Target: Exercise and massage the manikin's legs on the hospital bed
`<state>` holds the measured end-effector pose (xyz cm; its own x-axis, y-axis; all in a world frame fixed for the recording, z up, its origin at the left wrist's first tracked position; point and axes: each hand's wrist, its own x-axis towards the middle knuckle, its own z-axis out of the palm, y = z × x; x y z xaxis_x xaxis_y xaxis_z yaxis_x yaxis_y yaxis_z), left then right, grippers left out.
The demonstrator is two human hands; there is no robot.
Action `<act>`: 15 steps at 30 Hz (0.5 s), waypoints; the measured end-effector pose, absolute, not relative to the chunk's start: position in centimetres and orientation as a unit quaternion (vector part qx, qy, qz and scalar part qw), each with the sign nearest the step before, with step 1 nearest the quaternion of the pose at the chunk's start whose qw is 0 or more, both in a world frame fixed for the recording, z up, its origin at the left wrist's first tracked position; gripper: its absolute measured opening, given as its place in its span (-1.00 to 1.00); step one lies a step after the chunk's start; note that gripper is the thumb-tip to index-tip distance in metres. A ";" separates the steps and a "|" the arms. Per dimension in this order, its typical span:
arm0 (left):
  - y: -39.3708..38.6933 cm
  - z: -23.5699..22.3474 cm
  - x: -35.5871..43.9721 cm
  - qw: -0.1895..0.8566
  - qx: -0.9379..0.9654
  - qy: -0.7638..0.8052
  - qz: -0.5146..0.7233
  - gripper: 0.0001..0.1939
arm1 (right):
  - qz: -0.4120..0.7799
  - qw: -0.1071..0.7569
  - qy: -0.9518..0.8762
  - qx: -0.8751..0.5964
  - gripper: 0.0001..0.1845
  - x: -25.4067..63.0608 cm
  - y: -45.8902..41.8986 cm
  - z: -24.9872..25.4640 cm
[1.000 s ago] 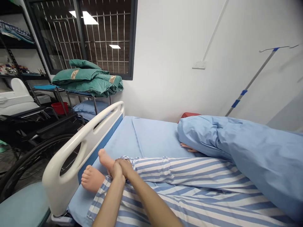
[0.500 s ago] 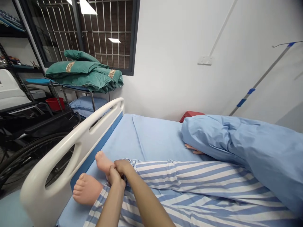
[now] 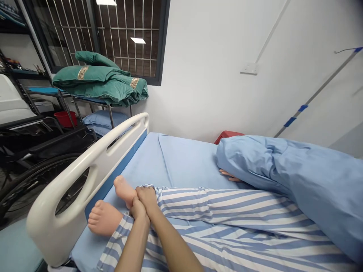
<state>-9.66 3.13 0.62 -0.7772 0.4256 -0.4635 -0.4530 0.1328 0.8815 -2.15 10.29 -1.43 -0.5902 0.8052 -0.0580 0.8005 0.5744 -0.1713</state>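
A manikin lies on the bed in blue-and-white striped trousers (image 3: 227, 204), its smooth far foot (image 3: 124, 190) and near foot (image 3: 104, 218) bare at the bed's foot end. My left hand (image 3: 138, 209) is closed round the far leg's ankle from the near side. Over the top of the same ankle, by the trouser cuff, my right hand (image 3: 146, 196) is wrapped. The two hands touch, and their undersides are hidden. Close to them, the near foot rests untouched.
A white footboard (image 3: 93, 158) borders the bed on the left, with a wheelchair (image 3: 42, 155) beyond it. The blue quilt (image 3: 272, 162) is bunched on the right, manikin fingers (image 3: 230, 175) poking from under it. Green bedding (image 3: 102, 83) is stacked by the window.
My right hand has settled flatter over the ankle, its thumb no longer meeting the left thumb in view. The left hand stays at the ankle. The whole view has shifted slightly.
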 end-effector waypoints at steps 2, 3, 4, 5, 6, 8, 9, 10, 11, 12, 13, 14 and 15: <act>1.9 1.1 -11.2 0.067 0.051 0.778 0.623 -0.67 | 0.085 0.028 -0.885 -0.457 -0.73 -2.3 9.8 -1.3; 1.6 1.2 -11.6 -0.029 0.079 0.798 0.596 -0.67 | 0.085 0.033 -0.884 -0.458 -0.73 -2.3 9.6 -1.3; 1.5 1.1 -11.7 -0.089 0.104 0.808 0.574 -0.68 | 0.087 0.037 -0.884 -0.457 -0.73 -2.3 9.5 -1.2; 1.5 1.0 -11.7 -0.110 0.122 0.812 0.560 -0.68 | 0.090 0.039 -0.885 -0.455 -0.73 -2.2 9.5 -1.1; 1.5 0.9 -11.6 -0.114 0.132 0.816 0.551 -0.69 | 0.095 0.039 -0.886 -0.453 -0.73 -2.1 9.6 -1.0; 1.7 0.8 -11.4 -0.114 0.135 0.828 0.531 -0.70 | 0.111 0.030 -0.888 -0.446 -0.74 -2.0 9.8 -0.7; 1.8 0.7 -11.3 -0.113 0.137 0.834 0.522 -0.71 | 0.119 0.023 -0.888 -0.443 -0.74 -2.0 9.9 -0.6; 1.9 0.7 -11.3 -0.113 0.133 0.839 0.515 -0.71 | 0.128 0.013 -0.888 -0.441 -0.73 -2.0 10.1 -0.5; 1.9 0.7 -11.3 -0.113 0.127 0.843 0.511 -0.71 | 0.136 0.003 -0.888 -0.440 -0.73 -2.0 10.3 -0.4; 2.0 0.7 -11.4 -0.112 0.122 0.845 0.509 -0.71 | 0.143 -0.009 -0.887 -0.439 -0.72 -2.1 10.6 -0.3; 2.0 0.7 -11.5 -0.111 0.120 0.846 0.507 -0.71 | 0.150 -0.021 -0.885 -0.439 -0.70 -2.3 10.8 -0.2; 2.0 0.6 -11.6 -0.110 0.118 0.848 0.504 -0.72 | 0.156 -0.033 -0.882 -0.444 -0.67 -2.4 11.1 -0.2; 2.1 0.5 -11.7 -0.110 0.115 0.851 0.501 -0.72 | 0.162 -0.044 -0.878 -0.448 -0.63 -2.6 11.5 -0.2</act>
